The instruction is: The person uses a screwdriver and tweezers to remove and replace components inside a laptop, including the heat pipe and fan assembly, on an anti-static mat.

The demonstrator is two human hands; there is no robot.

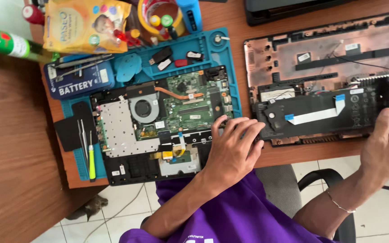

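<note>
Battery pack (325, 112), long and black, lay at the right of the frame over the coppery bottom cover (320, 45). The left hand (232, 146) pressed spread fingers on its near-left end; the right hand (386, 139) curled around its right end. Left of centre, the opened laptop (158, 121) sat stripped on the blue mat (221, 49). Little desk edge remained below the pack.

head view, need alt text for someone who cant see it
A person's left hand rests on an opened laptop lying on a blue mat, while the right hand grips the end of a black battery pack over the removed bottom cover.
</note>
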